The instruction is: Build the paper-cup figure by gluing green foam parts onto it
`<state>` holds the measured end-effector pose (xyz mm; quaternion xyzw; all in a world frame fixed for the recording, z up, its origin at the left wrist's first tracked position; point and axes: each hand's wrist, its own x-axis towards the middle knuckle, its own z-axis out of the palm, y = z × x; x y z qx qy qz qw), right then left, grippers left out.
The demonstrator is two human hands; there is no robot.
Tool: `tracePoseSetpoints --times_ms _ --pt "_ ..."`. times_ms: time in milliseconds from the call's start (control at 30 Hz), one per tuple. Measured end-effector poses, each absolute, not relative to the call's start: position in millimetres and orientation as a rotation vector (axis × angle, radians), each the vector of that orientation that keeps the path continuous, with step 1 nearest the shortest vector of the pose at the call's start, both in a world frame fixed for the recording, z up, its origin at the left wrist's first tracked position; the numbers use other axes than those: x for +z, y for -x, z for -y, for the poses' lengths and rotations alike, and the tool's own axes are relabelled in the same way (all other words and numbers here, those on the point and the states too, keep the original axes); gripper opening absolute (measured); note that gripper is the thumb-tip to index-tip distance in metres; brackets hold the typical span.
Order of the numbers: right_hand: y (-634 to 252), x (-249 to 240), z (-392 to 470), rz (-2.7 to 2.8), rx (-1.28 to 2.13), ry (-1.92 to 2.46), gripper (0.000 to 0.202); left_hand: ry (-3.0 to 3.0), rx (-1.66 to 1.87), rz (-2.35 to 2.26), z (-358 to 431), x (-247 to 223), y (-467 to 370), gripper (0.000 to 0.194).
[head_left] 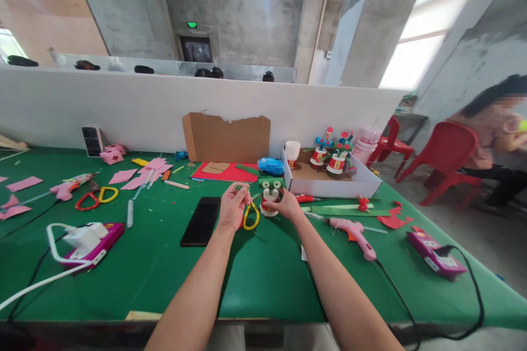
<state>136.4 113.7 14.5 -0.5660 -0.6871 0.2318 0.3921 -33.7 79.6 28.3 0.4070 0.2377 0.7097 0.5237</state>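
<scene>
A small figure (270, 195) with a paper-cup body, a green head and round eyes stands at the middle of the green table. My right hand (287, 205) is closed round the cup's right side. My left hand (234, 204) pinches the end of a green folded paper strip (241, 187) to the left of the figure. Under and beside my left hand lie scissors with a yellow handle (251, 217), partly hidden by the fingers. A black phone (201, 221) lies left of my left hand.
A white box (329, 188) with finished figures stands behind at the right. A pink glue gun (354, 231) and a purple power strip (436, 253) lie right. Another power strip (96, 244), pink paper (23, 184) and scissors (88, 201) are left. A person sits far right.
</scene>
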Motion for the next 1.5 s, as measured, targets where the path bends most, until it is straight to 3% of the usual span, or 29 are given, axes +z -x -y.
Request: tracePoseSetpoints --times_ms 300,533,900,1133,1500 --pt "-164 16 -101 1.532 0.603 1.325 0.06 -0.889 1.766 -0.603 -80 29 34 0.034" --pt "-188 15 -83 1.096 0.393 1.3 0.044 -0.876 1.791 -0.608 -85 24 35 0.031" --pt "-148 44 -72 1.694 -0.082 0.937 0.009 -0.854 1.743 -0.658 -82 25 30 0.03" --pt "-144 34 -101 1.907 -0.142 0.966 0.023 -0.829 1.722 -0.672 -82 27 29 0.03" --pt "-146 34 -131 2.024 0.012 0.903 0.024 -0.834 1.692 -0.65 -81 27 26 0.031"
